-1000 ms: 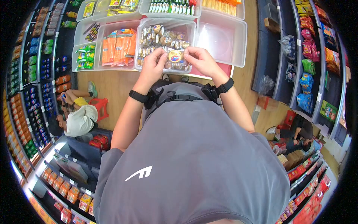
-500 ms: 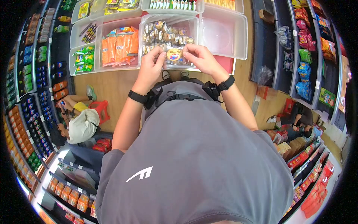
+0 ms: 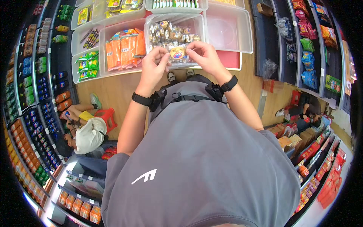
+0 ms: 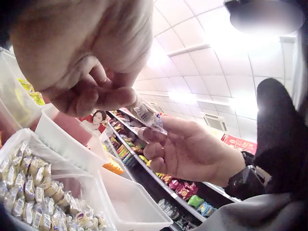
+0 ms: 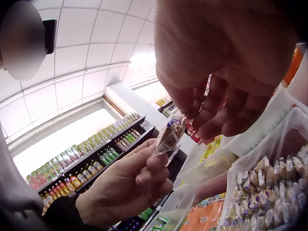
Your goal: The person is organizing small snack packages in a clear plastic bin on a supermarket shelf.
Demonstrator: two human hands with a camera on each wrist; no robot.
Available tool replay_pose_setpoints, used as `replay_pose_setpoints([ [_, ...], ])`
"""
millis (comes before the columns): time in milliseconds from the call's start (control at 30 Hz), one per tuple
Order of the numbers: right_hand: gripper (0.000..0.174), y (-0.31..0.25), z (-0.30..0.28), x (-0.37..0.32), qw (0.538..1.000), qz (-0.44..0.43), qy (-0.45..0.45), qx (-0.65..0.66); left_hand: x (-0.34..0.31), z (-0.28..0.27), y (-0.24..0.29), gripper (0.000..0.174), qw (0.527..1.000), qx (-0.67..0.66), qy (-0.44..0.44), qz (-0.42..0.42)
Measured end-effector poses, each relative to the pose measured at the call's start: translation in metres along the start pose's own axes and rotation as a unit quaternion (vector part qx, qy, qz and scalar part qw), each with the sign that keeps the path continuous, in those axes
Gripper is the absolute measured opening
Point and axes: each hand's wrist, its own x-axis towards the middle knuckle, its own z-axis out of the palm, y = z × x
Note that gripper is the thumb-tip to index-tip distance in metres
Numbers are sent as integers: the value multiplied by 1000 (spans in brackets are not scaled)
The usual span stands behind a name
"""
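Observation:
A small clear-wrapped snack with a yellow and blue label [image 3: 177, 53] is held up between both hands, above a bin of similar wrapped pieces [image 3: 166, 32]. The left hand [image 3: 154, 68] pinches one end of the wrapper with thumb and fingertips; the right hand [image 3: 207, 58] pinches the other end. Seen from the right wrist, the packet [image 5: 169, 137] is side-on with a barcode, the left hand [image 5: 127, 185] below it and the right hand [image 5: 224, 72] above. In the left wrist view the packet [image 4: 145, 114] spans the gap between the two hands.
Bins of orange packets [image 3: 123, 49], green packets [image 3: 87, 65] and yellow packets [image 3: 83, 16] surround the snack bin; an empty bin [image 3: 227, 32] adjoins it on the right. Stocked shelves line both sides. Seated people are at left [image 3: 90, 134] and right [image 3: 311, 109].
The head view has shifted slightly, so bins and shelves sit differently in it. Both hands still hold the same packet by its ends, with little change in grip.

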Motion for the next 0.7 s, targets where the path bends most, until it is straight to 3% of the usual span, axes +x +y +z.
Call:
replay_pose_setpoints([
  [67,8,0,3,-2,1000,0,13,19,-2,-5,2,6,1000,-13,-12,5],
  [200,25,-17,12,-7,998,-2,47,28,-5,-10,4,7,999,-27,-22,8],
  [300,32,-18,13,-8,999,-17,24,13,-7,-17,-2,6,999,-34,-30,10],
  [700,9,-28,29,-9,997,35,-18,71,-23,-28,-2,5,997,-12,-56,52],
])
